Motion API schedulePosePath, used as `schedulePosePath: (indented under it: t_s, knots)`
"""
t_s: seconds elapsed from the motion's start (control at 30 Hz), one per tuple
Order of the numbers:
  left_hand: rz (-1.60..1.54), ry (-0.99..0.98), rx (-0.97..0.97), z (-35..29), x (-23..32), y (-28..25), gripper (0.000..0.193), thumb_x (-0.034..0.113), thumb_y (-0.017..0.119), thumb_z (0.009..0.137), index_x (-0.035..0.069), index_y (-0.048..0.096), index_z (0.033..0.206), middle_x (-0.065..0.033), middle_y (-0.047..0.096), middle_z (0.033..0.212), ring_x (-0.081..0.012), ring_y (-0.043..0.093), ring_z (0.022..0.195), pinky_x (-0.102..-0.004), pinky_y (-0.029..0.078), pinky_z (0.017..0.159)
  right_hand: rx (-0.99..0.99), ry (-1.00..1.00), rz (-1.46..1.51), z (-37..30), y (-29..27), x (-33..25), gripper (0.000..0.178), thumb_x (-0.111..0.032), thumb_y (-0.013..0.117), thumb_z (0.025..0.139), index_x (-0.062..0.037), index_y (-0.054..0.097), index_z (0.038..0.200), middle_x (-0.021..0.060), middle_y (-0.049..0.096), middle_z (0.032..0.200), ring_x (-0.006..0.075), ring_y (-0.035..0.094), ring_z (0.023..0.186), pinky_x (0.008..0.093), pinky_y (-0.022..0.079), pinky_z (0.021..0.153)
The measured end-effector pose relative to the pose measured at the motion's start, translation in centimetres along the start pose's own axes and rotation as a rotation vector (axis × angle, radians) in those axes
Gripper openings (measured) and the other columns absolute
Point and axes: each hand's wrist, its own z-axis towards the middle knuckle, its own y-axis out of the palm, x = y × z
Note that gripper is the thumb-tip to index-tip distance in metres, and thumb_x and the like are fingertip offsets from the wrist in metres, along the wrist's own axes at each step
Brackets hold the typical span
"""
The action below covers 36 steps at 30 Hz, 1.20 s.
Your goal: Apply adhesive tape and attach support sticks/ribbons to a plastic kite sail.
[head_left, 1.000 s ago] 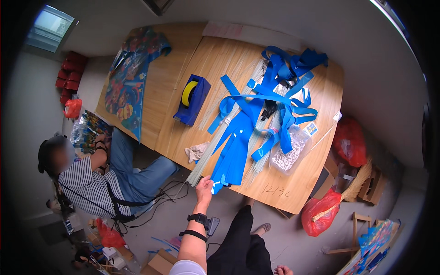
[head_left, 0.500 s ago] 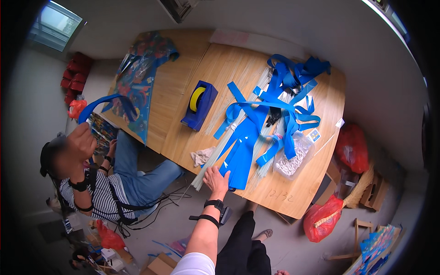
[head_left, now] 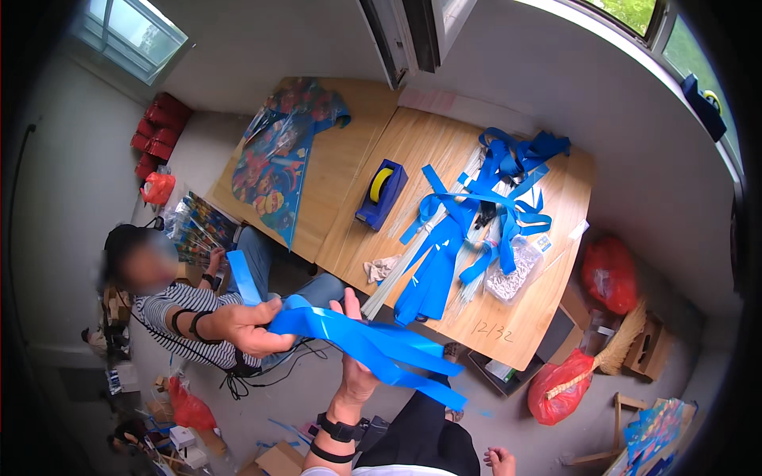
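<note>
Long blue ribbon strips (head_left: 361,343) stretch across in front of my left hand (head_left: 359,379). My left fingers are extended upward behind the strips, which lie against the palm and hide part of it. A co-worker's hand (head_left: 255,327) grips the strips at their left part. At the lower edge hangs my right hand (head_left: 498,460), its fingers loosely bent and apart, touching nothing visible. On the near table edge lies a bundle of wide blue strips (head_left: 432,278), beyond my left hand. Thin pale rods (head_left: 405,274) lie beside that bundle.
The wooden table (head_left: 349,218) holds a blue tape dispenser (head_left: 382,194), a plastic tub of small white pieces (head_left: 516,274) and printed film sheets (head_left: 274,170). The seated co-worker (head_left: 194,317) is at left. Red bags (head_left: 559,389) and a broom (head_left: 623,341) stand at right.
My left hand has left the strips on the table edge and come back toward me. The co-worker's arm has reached across with blue ribbon strips to my left hand. My right hand shows more.
</note>
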Motion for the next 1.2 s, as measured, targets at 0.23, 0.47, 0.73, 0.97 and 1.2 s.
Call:
schedulePosePath:
  t_s: [0.23, 0.47, 0.73, 0.97, 1.2]
  knots:
    - [-1.209, -0.246, -0.006, -1.6, 5.2, 0.1, 0.088, 0.065, 0.047, 0.088, 0.006, 0.025, 0.149, -0.0181, 0.04, 0.146, -0.0325, 0.032, 0.139, -0.0465, 0.015, 0.119, 0.16, 0.002, 0.231, -1.7, 0.0, 2.8, 0.018, -0.007, 0.052, 0.095, 0.003, 0.06, 0.108, 0.0118, 0.068, 0.092, 0.0173, 0.067, 0.076, 0.0296, 0.056, 0.065]
    - [-1.094, -0.322, -0.066, -2.3, 2.9, 0.5, 0.066, 0.054, 0.061, 0.087, 0.005, 0.048, 0.129, -0.002, 0.064, 0.086, -0.0222, 0.064, 0.093, -0.0396, 0.039, 0.104, 0.303, 0.047, 0.298, -8.8, 1.8, 11.0, 0.018, -0.008, 0.053, 0.094, 0.0023, 0.06, 0.106, 0.0108, 0.069, 0.089, 0.0173, 0.068, 0.073, 0.0297, 0.056, 0.063]
    - [-0.954, -0.615, -0.209, -13.7, 3.6, 6.4, 0.024, 0.029, 0.047, 0.102, 0.013, 0.047, 0.085, 0.0064, 0.027, 0.063, -0.0073, 0.031, 0.054, -0.0275, 0.04, 0.063, 0.293, -0.066, -0.043, -16.9, 0.4, 5.7, 0.054, -0.018, 0.072, 0.082, -0.0104, 0.051, 0.132, 0.0205, 0.052, 0.133, 0.0357, 0.05, 0.125, 0.0375, 0.041, 0.105]
    - [-1.081, -0.994, -0.613, -29.0, 8.8, 14.4, 0.028, 0.032, 0.047, 0.101, 0.005, 0.055, 0.107, 0.0048, 0.034, 0.062, -0.0074, 0.037, 0.056, -0.028, 0.042, 0.069, 0.548, -0.887, -0.368, -21.2, -0.2, -11.2, 0.105, -0.027, 0.086, 0.064, -0.0002, 0.027, 0.147, 0.0209, 0.034, 0.149, 0.0369, 0.034, 0.138, 0.0473, 0.021, 0.115]
    - [-0.994, -0.908, -0.799, -27.6, 11.3, 17.2, 0.027, 0.034, 0.049, 0.101, 0.007, 0.054, 0.105, 0.0046, 0.038, 0.071, -0.0076, 0.045, 0.068, -0.0255, 0.046, 0.081, 0.273, -0.543, 0.199, -20.2, -0.1, -10.1, 0.06, -0.016, 0.08, 0.073, 0.0044, 0.051, 0.122, 0.0122, 0.062, 0.098, 0.0201, 0.061, 0.088, 0.0352, 0.05, 0.081]
